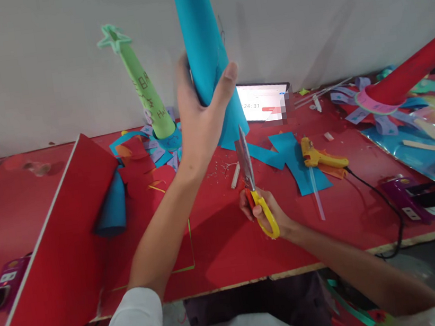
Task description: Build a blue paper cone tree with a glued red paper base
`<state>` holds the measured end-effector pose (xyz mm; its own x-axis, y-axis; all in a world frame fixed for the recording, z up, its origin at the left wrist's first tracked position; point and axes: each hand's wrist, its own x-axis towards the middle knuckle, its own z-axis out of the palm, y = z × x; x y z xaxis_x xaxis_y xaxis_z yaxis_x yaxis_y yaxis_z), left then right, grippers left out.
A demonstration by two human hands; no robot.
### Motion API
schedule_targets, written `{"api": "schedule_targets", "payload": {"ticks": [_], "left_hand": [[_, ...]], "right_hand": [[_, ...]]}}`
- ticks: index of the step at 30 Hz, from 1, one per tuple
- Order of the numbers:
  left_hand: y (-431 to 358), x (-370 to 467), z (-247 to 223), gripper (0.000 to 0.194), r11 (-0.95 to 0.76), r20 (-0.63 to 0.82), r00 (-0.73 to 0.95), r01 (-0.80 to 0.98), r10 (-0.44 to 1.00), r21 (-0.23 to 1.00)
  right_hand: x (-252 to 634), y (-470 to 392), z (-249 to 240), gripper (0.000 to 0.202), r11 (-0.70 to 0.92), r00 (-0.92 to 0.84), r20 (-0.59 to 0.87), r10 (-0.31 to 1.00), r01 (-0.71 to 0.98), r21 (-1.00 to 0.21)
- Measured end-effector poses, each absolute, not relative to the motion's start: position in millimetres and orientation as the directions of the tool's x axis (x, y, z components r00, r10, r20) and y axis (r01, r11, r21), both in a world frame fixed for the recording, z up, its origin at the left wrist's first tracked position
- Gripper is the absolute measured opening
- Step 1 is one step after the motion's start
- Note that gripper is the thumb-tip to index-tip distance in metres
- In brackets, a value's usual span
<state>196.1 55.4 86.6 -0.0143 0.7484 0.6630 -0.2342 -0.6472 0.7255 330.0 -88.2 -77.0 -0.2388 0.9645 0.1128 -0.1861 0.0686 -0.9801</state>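
Head view of a red table (228, 247) against a pale wall (71, 86). The left hand (204, 122) grasps a tall blue paper cone (203, 42) near its lower part, thumb on its right side. The right hand (267, 207), lower and to the right, holds yellow-handled scissors (249, 175), blades upward, tips near the cone's lower edge. Left of the cone stands a green paper cone (148, 94) topped by a star (114, 38). Right of the scissors lie blue paper scraps (295, 158) and a yellow glue gun (321, 158); behind them, a lit tablet (263, 98).

Single head-worn view from above, facing forward and down over both hands (261, 208).
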Motion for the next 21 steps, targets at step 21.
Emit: {"api": "schedule_targets", "payload": {"ticks": [21], "left_hand": [[54.6, 195.2, 89.0, 0.026, -0.627, 0.645, 0.001, -0.233, 0.764, 0.743]], "right_hand": [[327.3, -86.7, -68.3, 0.069, -0.102, -0.182, -0.055, 0.982, -0.255, -0.962]]}}
